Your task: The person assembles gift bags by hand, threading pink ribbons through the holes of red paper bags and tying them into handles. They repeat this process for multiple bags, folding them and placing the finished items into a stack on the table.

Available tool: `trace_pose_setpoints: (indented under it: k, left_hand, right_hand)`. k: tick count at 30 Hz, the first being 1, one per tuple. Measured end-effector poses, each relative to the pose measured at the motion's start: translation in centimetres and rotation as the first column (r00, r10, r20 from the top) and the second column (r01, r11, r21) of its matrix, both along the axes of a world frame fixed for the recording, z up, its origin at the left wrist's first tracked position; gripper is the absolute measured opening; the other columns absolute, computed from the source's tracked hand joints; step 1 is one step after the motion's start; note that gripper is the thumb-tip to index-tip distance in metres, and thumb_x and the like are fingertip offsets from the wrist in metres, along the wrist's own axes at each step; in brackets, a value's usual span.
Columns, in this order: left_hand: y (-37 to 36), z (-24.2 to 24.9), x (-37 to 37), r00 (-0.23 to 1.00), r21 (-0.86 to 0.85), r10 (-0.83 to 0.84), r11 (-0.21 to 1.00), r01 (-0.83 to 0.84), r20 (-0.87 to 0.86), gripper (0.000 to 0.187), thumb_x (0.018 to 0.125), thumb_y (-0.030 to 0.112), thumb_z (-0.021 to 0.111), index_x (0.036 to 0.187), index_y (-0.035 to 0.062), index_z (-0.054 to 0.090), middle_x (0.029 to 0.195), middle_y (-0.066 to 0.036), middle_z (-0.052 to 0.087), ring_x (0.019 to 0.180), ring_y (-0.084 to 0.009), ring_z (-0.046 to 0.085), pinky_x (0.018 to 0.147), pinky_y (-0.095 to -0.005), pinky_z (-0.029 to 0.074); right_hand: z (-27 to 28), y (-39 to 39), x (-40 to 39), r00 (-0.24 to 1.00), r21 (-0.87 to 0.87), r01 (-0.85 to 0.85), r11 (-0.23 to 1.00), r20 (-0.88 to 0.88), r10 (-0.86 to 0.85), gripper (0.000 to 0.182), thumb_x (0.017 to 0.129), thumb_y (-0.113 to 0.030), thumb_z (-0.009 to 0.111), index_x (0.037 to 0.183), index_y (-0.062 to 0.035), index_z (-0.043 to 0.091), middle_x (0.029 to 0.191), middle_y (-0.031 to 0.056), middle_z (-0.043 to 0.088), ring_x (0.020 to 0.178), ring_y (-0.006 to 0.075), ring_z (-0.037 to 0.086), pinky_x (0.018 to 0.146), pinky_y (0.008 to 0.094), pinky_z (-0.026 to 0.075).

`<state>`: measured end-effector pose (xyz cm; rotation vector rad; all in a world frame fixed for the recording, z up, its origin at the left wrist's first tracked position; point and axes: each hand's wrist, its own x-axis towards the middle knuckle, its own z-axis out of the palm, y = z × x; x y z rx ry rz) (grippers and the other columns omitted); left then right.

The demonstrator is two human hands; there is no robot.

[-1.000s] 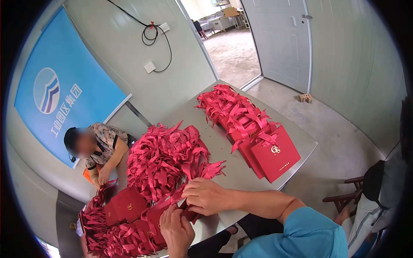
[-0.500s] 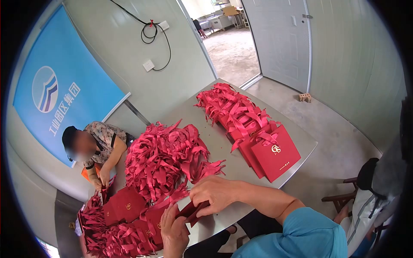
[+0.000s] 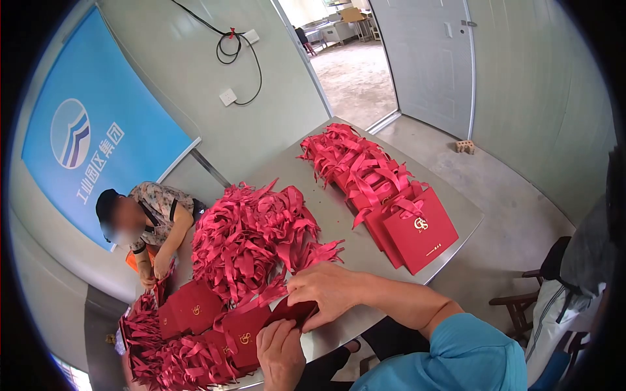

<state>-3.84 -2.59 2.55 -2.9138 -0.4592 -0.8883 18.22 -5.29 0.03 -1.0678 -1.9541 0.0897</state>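
Observation:
A flat red paper bag [image 3: 251, 326] with a gold logo and a ribbon handle lies at the near edge of the grey table [image 3: 339, 221]. My right hand [image 3: 326, 290] presses on its upper end, fingers closed over it. Just below, my left hand [image 3: 280, 352] grips the bag's near edge. A big heap of red ribbon-handled bags [image 3: 248, 238] sits directly beyond my hands.
A row of finished red bags [image 3: 385, 195] stands at the table's right end. More flat bags [image 3: 182, 332] lie at the left, where a seated person [image 3: 147, 225] handles one. A wooden chair [image 3: 521, 306] stands at right; an open door [image 3: 352, 58] is behind.
My left hand has slid right and down along the bag. The bag now lies flatter with its logo showing, and my right hand has shifted slightly right on it.

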Motion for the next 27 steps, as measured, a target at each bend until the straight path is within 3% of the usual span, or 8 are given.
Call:
trace_pose_setpoints:
  k: [2,6,8,9,12,14,21,27]
  left_hand:
    - [0.3,0.3,-0.1,0.999,-0.007,-0.039,0.999,0.039,-0.026,0.011,0.073,0.001,0.070,0.082,0.0021,0.063,0.096,-0.011,0.066,0.096,-0.0283,0.062,0.086,-0.0427,0.047]
    - [0.3,1.5,-0.3,0.998,-0.004,-0.030,1.000,0.029,-0.051,0.013,0.073,0.002,0.070,0.084,0.0014,0.063,0.095,-0.011,0.066,0.096,-0.0293,0.062,0.087,-0.0429,0.046]
    - [0.1,2.4,-0.5,0.994,-0.022,-0.019,1.000,0.017,-0.110,0.008,0.085,0.004,0.064,0.090,0.0010,0.058,0.106,-0.017,0.064,0.108,-0.0334,0.059,0.093,-0.0420,0.047]
    - [0.0,2.9,-0.3,0.994,-0.022,-0.017,1.000,0.015,-0.109,0.008,0.085,0.004,0.064,0.090,0.0010,0.058,0.106,-0.017,0.064,0.108,-0.0334,0.059,0.093,-0.0420,0.047]
    - [-0.4,3.7,0.4,0.992,0.039,-0.079,0.996,0.083,-0.101,0.009,0.086,0.007,0.064,0.087,0.0031,0.056,0.092,-0.016,0.064,0.091,-0.0320,0.063,0.081,-0.0401,0.051]
    - [-0.9,3.4,0.8,0.980,-0.009,0.001,1.000,-0.002,-0.197,0.014,0.074,0.003,0.070,0.085,0.0003,0.061,0.095,-0.012,0.065,0.096,-0.0307,0.062,0.087,-0.0434,0.045]
    - [0.2,1.2,1.0,0.990,0.021,-0.057,0.998,0.061,-0.128,0.017,0.074,0.007,0.071,0.084,0.0004,0.059,0.091,-0.015,0.066,0.091,-0.0312,0.064,0.085,-0.0430,0.047]
    - [0.6,1.8,0.6,0.974,-0.026,-0.079,0.997,0.075,-0.213,0.016,0.074,0.007,0.069,0.084,0.0008,0.057,0.081,-0.014,0.065,0.073,-0.0310,0.064,0.073,-0.0424,0.048]
  right_hand:
    - [0.3,-0.2,0.2,1.000,-0.015,0.010,1.000,0.004,-0.010,0.045,0.065,-0.039,0.082,0.093,-0.0059,0.069,0.094,0.0070,0.062,0.082,0.0272,0.064,0.065,0.0390,0.051]
    - [0.6,-0.4,0.1,0.999,-0.115,-0.043,0.992,-0.019,0.041,0.050,0.066,-0.041,0.083,0.099,-0.0053,0.069,0.097,0.0077,0.063,0.086,0.0279,0.064,0.067,0.0388,0.051]
    - [0.5,-0.3,-0.1,0.997,-0.141,-0.068,0.988,-0.040,0.063,0.051,0.067,-0.041,0.082,0.100,-0.0048,0.069,0.096,0.0083,0.064,0.087,0.0284,0.064,0.067,0.0389,0.051]
    - [0.2,-0.1,-0.1,0.995,-0.148,-0.095,0.984,-0.057,0.087,0.051,0.068,-0.041,0.082,0.102,-0.0042,0.069,0.096,0.0090,0.065,0.087,0.0289,0.064,0.068,0.0394,0.051]
    - [0.0,0.3,-0.1,0.989,-0.163,-0.132,0.978,-0.079,0.121,0.052,0.070,-0.040,0.081,0.104,-0.0033,0.069,0.096,0.0102,0.067,0.089,0.0295,0.065,0.070,0.0399,0.051]
    - [0.0,0.3,-0.1,0.988,-0.168,-0.140,0.976,-0.086,0.127,0.052,0.071,-0.040,0.080,0.105,-0.0029,0.069,0.097,0.0108,0.068,0.090,0.0296,0.065,0.071,0.0401,0.052]
    - [0.0,0.5,0.1,0.980,-0.260,-0.169,0.951,-0.147,0.134,0.052,0.076,-0.041,0.078,0.109,-0.0027,0.069,0.102,0.0129,0.069,0.094,0.0308,0.065,0.076,0.0405,0.053]
    - [-0.3,0.9,0.2,0.967,-0.249,-0.208,0.946,-0.199,0.160,0.049,0.079,-0.042,0.076,0.109,-0.0029,0.069,0.102,0.0141,0.069,0.095,0.0312,0.065,0.080,0.0390,0.052]
